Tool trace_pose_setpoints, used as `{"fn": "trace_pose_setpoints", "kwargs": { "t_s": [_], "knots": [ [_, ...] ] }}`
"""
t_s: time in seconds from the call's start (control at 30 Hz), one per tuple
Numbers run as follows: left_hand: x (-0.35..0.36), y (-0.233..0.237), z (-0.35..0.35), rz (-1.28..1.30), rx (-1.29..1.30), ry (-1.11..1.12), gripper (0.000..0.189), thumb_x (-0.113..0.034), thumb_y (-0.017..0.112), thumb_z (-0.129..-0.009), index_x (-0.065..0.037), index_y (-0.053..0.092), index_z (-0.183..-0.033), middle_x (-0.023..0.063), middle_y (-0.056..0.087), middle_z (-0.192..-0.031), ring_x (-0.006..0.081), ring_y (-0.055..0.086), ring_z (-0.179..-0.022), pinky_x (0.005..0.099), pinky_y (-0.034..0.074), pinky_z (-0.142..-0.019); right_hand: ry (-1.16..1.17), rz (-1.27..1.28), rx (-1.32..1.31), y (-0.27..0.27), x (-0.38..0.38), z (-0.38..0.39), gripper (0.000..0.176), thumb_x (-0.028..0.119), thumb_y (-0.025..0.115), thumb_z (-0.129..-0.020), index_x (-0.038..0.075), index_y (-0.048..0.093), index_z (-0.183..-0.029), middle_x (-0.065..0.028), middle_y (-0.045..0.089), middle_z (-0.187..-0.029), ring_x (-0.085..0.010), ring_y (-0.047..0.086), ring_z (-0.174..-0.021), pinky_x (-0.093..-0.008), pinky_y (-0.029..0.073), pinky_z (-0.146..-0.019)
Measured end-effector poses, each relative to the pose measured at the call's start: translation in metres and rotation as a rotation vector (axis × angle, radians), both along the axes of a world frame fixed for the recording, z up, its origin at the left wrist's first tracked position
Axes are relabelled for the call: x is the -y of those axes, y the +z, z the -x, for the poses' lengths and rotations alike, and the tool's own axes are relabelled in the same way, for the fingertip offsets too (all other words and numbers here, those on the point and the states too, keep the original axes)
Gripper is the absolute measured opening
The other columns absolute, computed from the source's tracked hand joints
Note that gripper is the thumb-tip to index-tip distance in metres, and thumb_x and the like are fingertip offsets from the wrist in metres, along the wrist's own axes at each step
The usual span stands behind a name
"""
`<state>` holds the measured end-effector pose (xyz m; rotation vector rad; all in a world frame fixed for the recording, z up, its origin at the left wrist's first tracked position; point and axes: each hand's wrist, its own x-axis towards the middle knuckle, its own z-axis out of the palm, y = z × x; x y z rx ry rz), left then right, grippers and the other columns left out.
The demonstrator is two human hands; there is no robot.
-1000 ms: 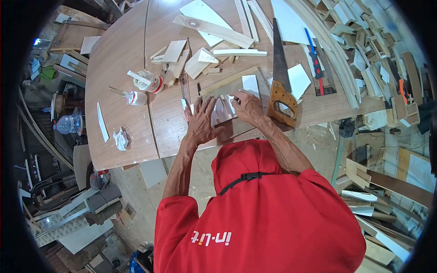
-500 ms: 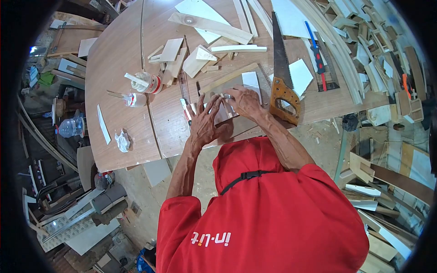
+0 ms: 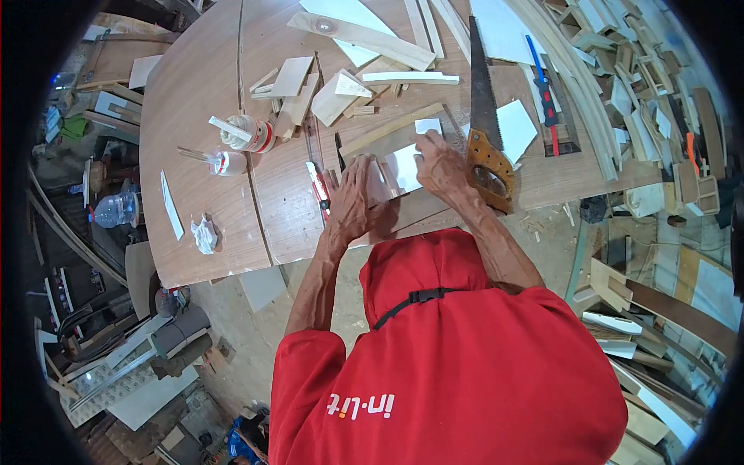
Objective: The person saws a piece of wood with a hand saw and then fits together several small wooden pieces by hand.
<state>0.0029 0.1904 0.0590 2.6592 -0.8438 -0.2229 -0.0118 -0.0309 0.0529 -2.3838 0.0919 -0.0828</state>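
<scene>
My left hand (image 3: 350, 203) lies with its fingers stretched forward on a narrow wooden strip (image 3: 387, 177) and the board under it. Bent fingers of my right hand (image 3: 446, 167) press together at the right edge of a white piece (image 3: 403, 167); the fingertips are partly hidden. Beneath both hands is a greyish board (image 3: 391, 139) at the table's near edge. Just left of my left hand rests a red and white cutter (image 3: 318, 188). A smaller white patch (image 3: 427, 125) shows beyond my right fingers.
A handsaw (image 3: 490, 167) lies close to my right hand. Wood offcuts (image 3: 291, 76) are scattered across the back of the table (image 3: 209, 263). Two containers (image 3: 227, 163) (image 3: 257, 135) stand at the left. A blue and red tool (image 3: 547, 105) lies beyond the saw.
My right hand has moved right, away from my left hand, and more of the white piece shows between them. The fingers of my left hand have drawn closer together. The view has shifted slightly.
</scene>
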Motion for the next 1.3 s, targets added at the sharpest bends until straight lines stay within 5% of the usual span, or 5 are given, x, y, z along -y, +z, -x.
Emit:
{"fn": "trace_pose_setpoints", "kwargs": {
  "t_s": [0.2, 0.53, 0.83, 0.9, 1.3],
  "knots": [
    [0.001, 0.007, -0.002, 0.014, -0.09, 0.026, 0.107, -0.034, 0.079, -0.068, -0.003, 0.019, -0.151, 0.016, 0.047, -0.14, 0.0352, 0.044, -0.13, 0.0632, 0.012, -0.112, 0.121, 0.211, 0.045, 0.0, 0.024, 0.0, 0.027, 0.01, 0.058, -0.085, 0.012, 0.069, -0.11, -0.0148, 0.056, -0.108, -0.0339, 0.057, -0.105, -0.0446, 0.051, -0.085],
    [-0.007, 0.005, -0.005, 0.013, -0.06, 0.0, 0.109, -0.032, 0.08, -0.067, -0.003, 0.017, -0.151, 0.0157, 0.049, -0.136, 0.0343, 0.046, -0.126, 0.062, 0.015, -0.11, 0.117, 0.209, -0.06, 0.012, 0.031, 0.001, 0.036, 0.01, 0.065, -0.081, 0.016, 0.067, -0.116, -0.0114, 0.053, -0.113, -0.0316, 0.054, -0.111, -0.0444, 0.05, -0.09],
    [-0.005, 0.009, -0.003, -0.083, -0.054, 0.01, 0.096, -0.037, 0.078, -0.069, -0.006, 0.031, -0.146, 0.015, 0.044, -0.141, 0.0349, 0.038, -0.133, 0.0624, 0.017, -0.11, 0.122, 0.277, 0.024, 0.012, 0.024, -0.002, 0.036, 0.013, 0.068, -0.08, 0.01, 0.065, -0.115, -0.0118, 0.054, -0.119, -0.0333, 0.053, -0.115, -0.0456, 0.049, -0.094],
    [-0.005, 0.005, -0.001, -0.047, 0.039, -0.007, 0.089, -0.039, 0.078, -0.07, -0.01, 0.037, -0.144, 0.0111, 0.043, -0.142, 0.0341, 0.035, -0.137, 0.0626, 0.015, -0.112, 0.223, 0.135, 0.069, 0.012, 0.013, -0.002, 0.037, 0.015, 0.071, -0.078, 0.008, 0.064, -0.114, -0.0117, 0.056, -0.122, -0.0334, 0.052, -0.116, -0.0453, 0.048, -0.095],
    [-0.008, -0.002, -0.001, -0.065, 0.084, -0.044, 0.08, -0.05, 0.072, -0.076, -0.012, 0.043, -0.141, 0.0073, 0.045, -0.142, 0.0285, 0.037, -0.136, 0.0717, 0.012, -0.107, 0.46, 0.152, -0.02, 0.01, 0.026, -0.003, 0.063, 0.008, 0.072, -0.069, 0.008, 0.055, -0.13, -0.0126, 0.05, -0.133, -0.0345, 0.045, -0.125, -0.0432, 0.04, -0.107]
  ]
}}
